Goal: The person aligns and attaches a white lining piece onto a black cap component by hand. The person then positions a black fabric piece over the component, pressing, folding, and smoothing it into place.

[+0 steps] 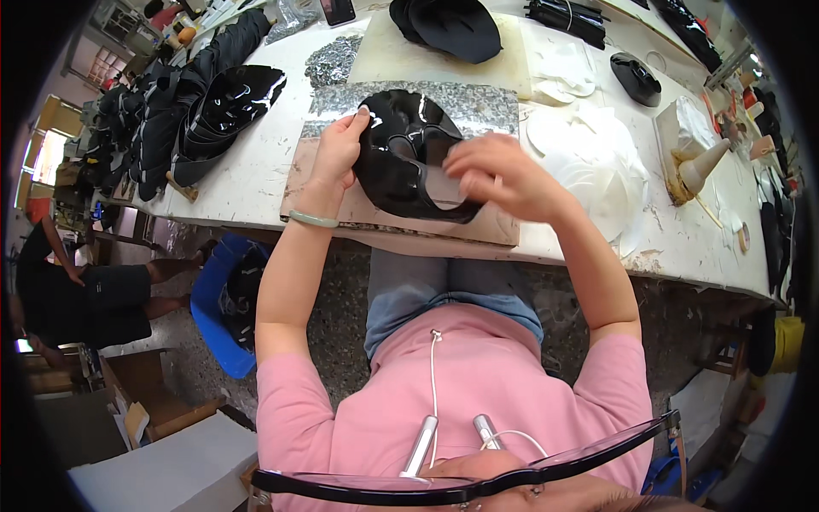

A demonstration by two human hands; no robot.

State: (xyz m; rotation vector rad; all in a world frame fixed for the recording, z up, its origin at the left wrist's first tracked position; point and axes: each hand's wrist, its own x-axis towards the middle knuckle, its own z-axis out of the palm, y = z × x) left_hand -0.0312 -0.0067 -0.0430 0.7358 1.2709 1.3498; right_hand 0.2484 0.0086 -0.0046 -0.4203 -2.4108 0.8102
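Note:
My left hand (pixel 339 147) grips the left edge of a glossy black curved piece (pixel 401 145), holding it tilted above a brown board (pixel 367 209) at the table's near edge. My right hand (pixel 495 175) presses on the lower right of the same piece, fingers bent over a grey patch (pixel 441 183) on its inner face. The hand is blurred. A green bangle (pixel 313 219) sits on my left wrist.
A stack of similar glossy black pieces (pixel 213 111) lies at the left of the white table (pixel 256 162). White round sheets (pixel 597 166) pile at the right, with a cone (pixel 704 165) beyond. A blue bin (pixel 217 299) stands under the table. Another person (pixel 77 290) sits far left.

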